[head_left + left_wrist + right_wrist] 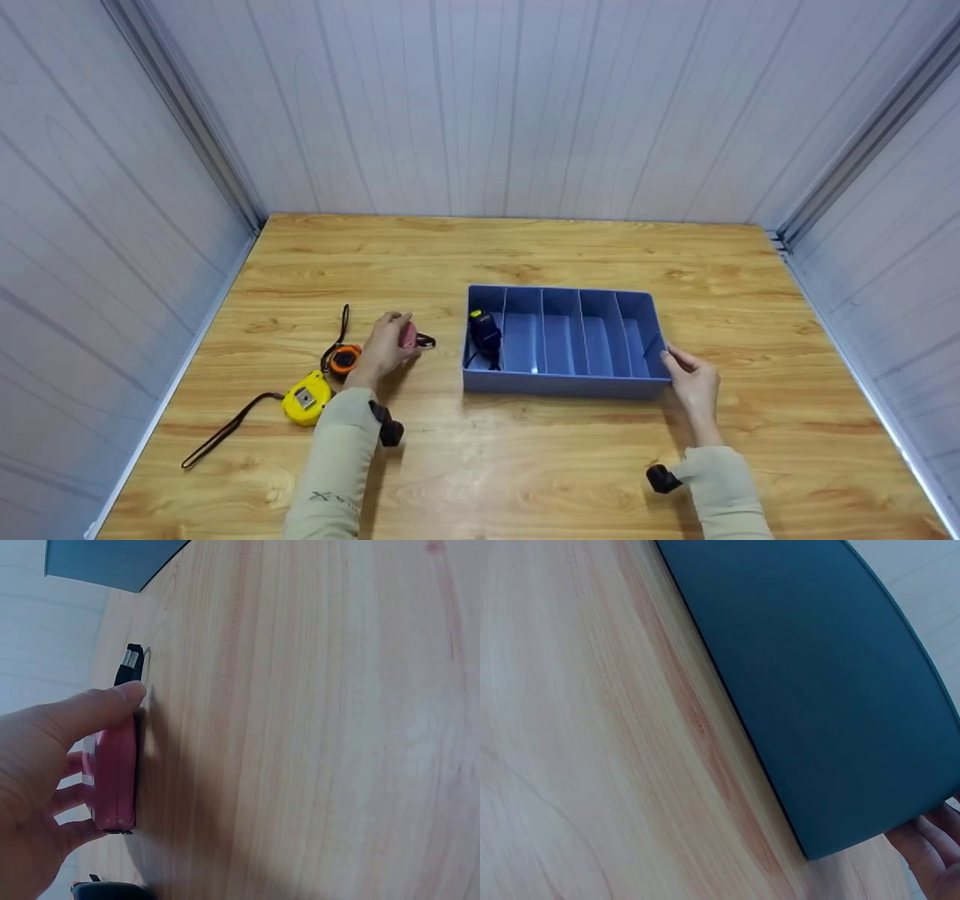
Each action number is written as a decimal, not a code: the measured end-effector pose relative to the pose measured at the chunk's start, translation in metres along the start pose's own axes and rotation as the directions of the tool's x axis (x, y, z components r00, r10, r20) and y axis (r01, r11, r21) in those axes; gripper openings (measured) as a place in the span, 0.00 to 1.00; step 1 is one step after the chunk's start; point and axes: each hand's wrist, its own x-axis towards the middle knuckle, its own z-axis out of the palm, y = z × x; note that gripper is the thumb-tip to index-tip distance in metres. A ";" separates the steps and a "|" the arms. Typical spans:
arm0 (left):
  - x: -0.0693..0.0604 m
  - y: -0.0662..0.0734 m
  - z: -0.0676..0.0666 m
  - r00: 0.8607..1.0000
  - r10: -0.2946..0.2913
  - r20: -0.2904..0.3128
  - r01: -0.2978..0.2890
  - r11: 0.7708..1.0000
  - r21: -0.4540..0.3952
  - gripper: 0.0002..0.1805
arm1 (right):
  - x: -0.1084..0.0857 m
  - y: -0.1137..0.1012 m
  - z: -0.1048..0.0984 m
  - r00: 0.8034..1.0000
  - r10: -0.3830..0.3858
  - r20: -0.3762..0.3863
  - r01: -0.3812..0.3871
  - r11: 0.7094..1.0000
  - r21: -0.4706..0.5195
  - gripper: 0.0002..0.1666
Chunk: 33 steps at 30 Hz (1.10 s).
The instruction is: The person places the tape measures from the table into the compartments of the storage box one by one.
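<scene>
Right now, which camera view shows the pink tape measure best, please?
The left wrist view, because the pink tape measure appears large and close there, its narrow side plainly visible in the grip of the left hand. The head view shows it small and partly covered by that hand. The right wrist view does not show it.

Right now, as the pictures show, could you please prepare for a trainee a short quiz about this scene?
1. What does the left hand hold?
2. True or false: the right hand touches the tray.
3. In the head view, where in the tray is the black item? A) left end B) middle C) right end

Key: 1. the pink tape measure; 2. true; 3. A
</scene>
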 end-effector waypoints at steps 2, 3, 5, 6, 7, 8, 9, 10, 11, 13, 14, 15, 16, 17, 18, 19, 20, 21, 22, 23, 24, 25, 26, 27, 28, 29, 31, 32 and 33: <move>0.000 0.000 0.001 1.000 0.000 -0.011 0.000 1.000 -0.001 0.36 | 0.001 0.001 0.000 1.000 0.000 -0.002 0.000 1.000 0.012 0.20; 0.001 0.000 0.001 1.000 0.001 -0.018 -0.001 1.000 -0.001 0.36 | 0.001 0.001 0.000 1.000 -0.004 -0.003 0.004 1.000 0.007 0.20; 0.001 0.000 0.001 1.000 0.002 -0.027 -0.002 1.000 0.002 0.36 | 0.002 0.002 0.001 1.000 -0.015 -0.010 0.015 1.000 0.008 0.20; 0.001 0.000 0.001 1.000 0.000 -0.029 0.000 1.000 0.002 0.35 | 0.002 0.002 0.002 1.000 -0.025 -0.013 0.025 1.000 0.004 0.20; 0.001 0.000 0.001 0.999 -0.004 -0.032 0.004 1.000 0.003 0.35 | 0.002 0.003 0.002 0.999 -0.031 -0.016 0.031 1.000 0.002 0.20; 0.001 0.000 0.001 0.999 -0.006 -0.035 0.006 1.000 0.002 0.35 | 0.002 0.003 0.002 0.999 -0.038 -0.018 0.038 0.999 -0.003 0.20; 0.001 0.000 0.001 0.999 -0.007 -0.038 0.008 1.000 0.005 0.35 | 0.002 0.003 0.002 0.999 -0.042 -0.019 0.041 0.999 -0.007 0.20; 0.000 0.000 0.001 0.999 -0.008 -0.041 0.009 1.000 0.007 0.34 | 0.001 0.000 0.001 0.999 -0.040 -0.007 0.040 0.999 0.001 0.20; 0.000 0.000 0.001 0.999 -0.011 -0.044 0.012 1.000 0.007 0.34 | 0.000 -0.002 0.000 0.999 -0.041 -0.006 0.041 0.999 -0.001 0.20; 0.000 0.000 0.002 0.999 -0.017 -0.050 0.017 1.000 0.003 0.34 | -0.003 -0.008 -0.003 0.999 -0.038 0.002 0.038 0.999 0.005 0.20; 0.000 0.000 0.002 0.998 -0.017 -0.056 0.017 1.000 0.002 0.34 | -0.006 -0.013 -0.006 0.999 -0.036 0.004 0.036 0.999 0.006 0.19; 0.000 0.000 0.002 0.998 -0.018 -0.062 0.018 1.000 0.003 0.34 | -0.009 -0.020 -0.008 1.000 -0.024 0.010 0.024 1.000 0.021 0.19; 0.000 0.000 0.002 0.997 -0.016 -0.071 0.016 1.000 0.005 0.33 | -0.013 -0.028 -0.012 0.999 -0.029 0.024 0.028 0.999 0.031 0.19; 0.000 0.001 0.002 0.997 -0.017 -0.079 0.017 1.000 0.007 0.33 | -0.018 -0.035 -0.014 0.999 -0.033 0.019 0.033 0.999 0.030 0.19; 0.000 0.001 0.001 0.996 -0.013 -0.088 0.014 1.000 0.010 0.33 | -0.022 -0.043 -0.017 0.999 -0.033 0.030 0.032 0.999 0.040 0.19; 0.000 0.002 0.001 0.995 -0.009 -0.098 0.011 1.000 0.014 0.32 | -0.026 -0.051 -0.020 0.999 -0.025 0.036 0.024 0.998 0.050 0.19; 0.000 0.003 0.000 0.994 -0.009 -0.108 0.010 1.000 0.014 0.32 | -0.030 -0.058 -0.022 0.999 -0.020 0.043 0.018 0.999 0.051 0.18; 0.000 0.004 0.000 0.993 -0.008 -0.118 0.010 1.000 0.012 0.31 | -0.033 -0.064 -0.025 0.998 -0.015 0.053 0.012 0.998 0.057 0.18; 0.000 0.006 -0.001 0.992 -0.008 -0.127 0.009 1.000 0.009 0.31 | -0.035 -0.068 -0.026 0.998 -0.020 0.060 0.017 0.999 0.049 0.18; 0.001 0.007 -0.001 0.991 -0.009 -0.135 0.009 1.000 0.006 0.30 | -0.036 -0.071 -0.027 0.998 -0.011 0.058 0.009 0.999 0.042 0.17; 0.001 0.008 -0.001 0.990 -0.011 -0.141 0.011 1.000 0.000 0.30 | -0.036 -0.072 -0.028 0.998 -0.005 0.062 0.003 0.999 0.039 0.17; 0.002 0.009 -0.002 0.989 -0.016 -0.145 0.016 1.000 -0.005 0.30 | -0.036 -0.073 -0.028 0.998 0.000 0.064 -0.003 0.999 0.036 0.16; 0.002 0.011 -0.002 0.988 -0.020 -0.150 0.019 1.000 -0.009 0.30 | -0.036 -0.073 -0.028 0.998 0.002 0.066 -0.004 0.999 0.032 0.16; 0.002 0.012 -0.002 0.988 -0.021 -0.154 0.019 1.000 -0.010 0.30 | -0.036 -0.073 -0.028 0.998 0.002 0.067 -0.004 1.000 0.028 0.16; 0.002 0.013 -0.003 0.987 -0.026 -0.158 0.025 1.000 -0.014 0.31 | -0.035 -0.073 -0.028 0.998 0.002 0.068 -0.003 1.000 0.026 0.16; 0.002 0.014 -0.003 0.986 -0.032 -0.162 0.030 0.999 -0.016 0.31 | -0.035 -0.072 -0.027 0.998 0.001 0.067 -0.003 1.000 0.024 0.16; 0.002 0.016 -0.003 0.985 -0.039 -0.171 0.035 0.999 -0.024 0.32 | -0.035 -0.072 -0.027 0.998 0.006 0.068 -0.008 1.000 0.030 0.17; 0.001 0.017 -0.003 0.983 -0.035 -0.179 0.031 0.999 -0.025 0.32 | -0.035 -0.072 -0.027 0.998 0.009 0.068 -0.011 0.999 0.032 0.17; 0.001 0.018 -0.004 0.982 -0.037 -0.186 0.032 0.999 -0.030 0.32 | -0.035 -0.072 -0.027 0.998 0.010 0.070 -0.013 0.999 0.035 0.17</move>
